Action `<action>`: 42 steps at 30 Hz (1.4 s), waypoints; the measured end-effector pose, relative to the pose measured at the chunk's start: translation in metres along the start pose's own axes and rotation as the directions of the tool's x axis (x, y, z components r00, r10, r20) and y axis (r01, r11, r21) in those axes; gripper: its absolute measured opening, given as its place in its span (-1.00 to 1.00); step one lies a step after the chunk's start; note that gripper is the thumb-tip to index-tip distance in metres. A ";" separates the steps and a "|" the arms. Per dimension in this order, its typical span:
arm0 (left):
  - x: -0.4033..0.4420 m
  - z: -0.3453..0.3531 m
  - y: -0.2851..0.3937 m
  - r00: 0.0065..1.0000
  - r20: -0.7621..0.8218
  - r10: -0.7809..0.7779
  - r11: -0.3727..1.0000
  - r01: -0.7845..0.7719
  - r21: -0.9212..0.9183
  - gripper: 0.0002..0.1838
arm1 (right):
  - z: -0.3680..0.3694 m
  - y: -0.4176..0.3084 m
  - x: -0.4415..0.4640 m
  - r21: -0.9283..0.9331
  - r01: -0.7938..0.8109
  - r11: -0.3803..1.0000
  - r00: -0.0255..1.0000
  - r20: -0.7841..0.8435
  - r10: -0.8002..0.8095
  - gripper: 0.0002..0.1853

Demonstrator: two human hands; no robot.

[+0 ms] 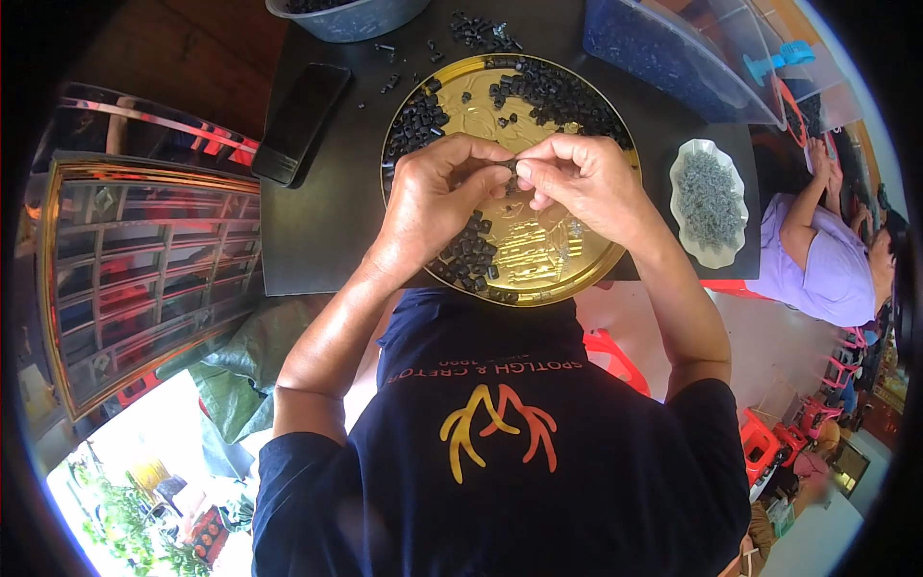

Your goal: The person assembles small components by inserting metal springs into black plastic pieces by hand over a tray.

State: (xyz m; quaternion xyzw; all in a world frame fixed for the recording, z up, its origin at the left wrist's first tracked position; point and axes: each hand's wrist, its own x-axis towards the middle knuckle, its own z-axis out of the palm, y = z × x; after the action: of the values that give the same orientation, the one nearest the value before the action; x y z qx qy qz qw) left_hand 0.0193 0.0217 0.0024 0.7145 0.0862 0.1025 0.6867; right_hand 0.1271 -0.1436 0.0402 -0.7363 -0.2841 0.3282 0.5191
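Over a round gold tray [538, 252], my left hand [437, 188] and my right hand [582, 183] meet fingertip to fingertip. Both are closed in a pinch on a small dark part [511, 176], mostly hidden by the fingers. Loose black plastic pieces [558, 94] lie along the tray's far side. More black pieces [471, 255] are heaped near its front left, below my left hand. Some tiny clear pieces [575, 229] rest on the gold surface under my right hand.
On the dark table [322, 226] lie a black phone-like slab [303, 125] and scattered black bits [481, 32]. A white scalloped dish [710, 202] holds small clear-grey pieces. Plastic bins [673, 58] stand at the back. Another person [817, 255] sits at the right.
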 end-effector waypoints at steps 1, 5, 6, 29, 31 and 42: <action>0.000 0.001 0.001 1.000 -0.003 -0.014 0.999 0.014 -0.048 -0.84 | 0.000 -0.001 -0.001 0.013 0.012 1.000 1.000 -0.010 -0.012 -0.84; -0.002 0.008 0.002 0.997 -0.036 -0.065 0.991 0.061 -0.116 -0.84 | 0.010 0.010 -0.005 -0.173 0.145 0.974 0.976 -0.135 -0.169 -0.84; -0.003 0.011 0.001 0.996 -0.050 -0.075 0.992 0.070 -0.102 -0.83 | 0.013 0.012 -0.004 -0.269 0.206 0.941 0.952 -0.167 -0.257 -0.84; 0.002 0.001 0.041 0.747 0.226 0.626 0.717 -0.665 0.210 -0.83 | -0.002 0.015 -0.007 0.758 -0.196 0.622 0.879 0.417 -0.230 -0.49; 0.002 0.004 0.042 0.748 0.215 0.628 0.734 -0.661 0.156 -0.84 | 0.002 0.022 -0.006 0.801 -0.222 0.556 0.865 0.424 -0.267 -0.47; 0.005 0.011 0.057 0.811 0.221 0.541 0.792 -0.580 0.191 -0.76 | 0.010 0.023 -0.008 0.852 -0.285 0.439 0.831 0.448 -0.330 -0.39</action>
State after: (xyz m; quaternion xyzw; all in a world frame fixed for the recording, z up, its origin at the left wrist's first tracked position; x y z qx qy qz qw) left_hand 0.0255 0.0103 0.0587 0.7939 -0.1713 0.2348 0.5341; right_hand 0.1159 -0.1510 0.0171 -0.2128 -0.2138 0.6184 0.7257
